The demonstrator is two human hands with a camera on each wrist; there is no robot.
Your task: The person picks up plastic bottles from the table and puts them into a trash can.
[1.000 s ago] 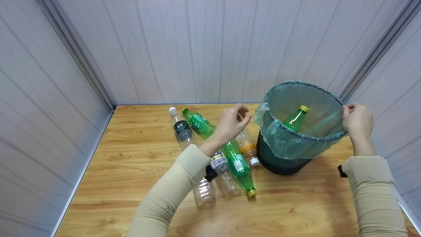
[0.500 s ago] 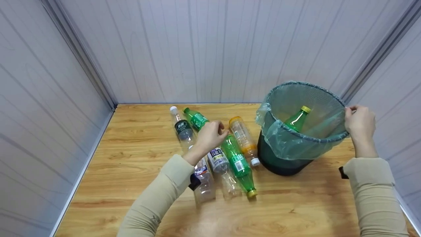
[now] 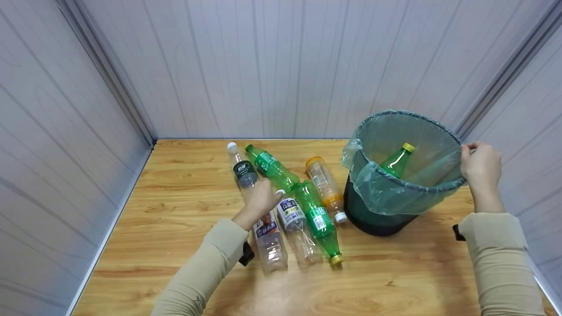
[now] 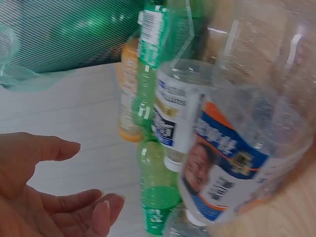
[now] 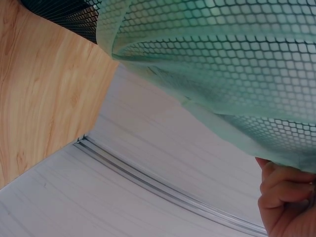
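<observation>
My left hand (image 3: 260, 197) is over the clear bottle with a blue and orange label (image 3: 267, 230), with bent, parted fingers and nothing between them in the left wrist view. Near it lie a clear bottle with a dark label (image 3: 244, 170) and a clear bottle with a white and purple label (image 3: 293, 215). My right hand (image 3: 480, 169) grips the rim of the mesh trash bin (image 3: 377, 221), over its green plastic liner (image 3: 386, 197). Inside the bin leans a green bottle with a yellow cap (image 3: 397, 162). The right thumb is partly hidden in the right wrist view.
Two green bottles lie end to end, one farther back (image 3: 272, 166) and one nearer (image 3: 317, 215). An orange-banded bottle (image 3: 325, 186) lies beside the bin. Pale panel walls (image 3: 281, 70) enclose the wooden tabletop (image 3: 175, 210) at the back and sides.
My left hand has moved left and toward me, from beside the bin to over the bottles on the left. The right hand stays on the bin's rim.
</observation>
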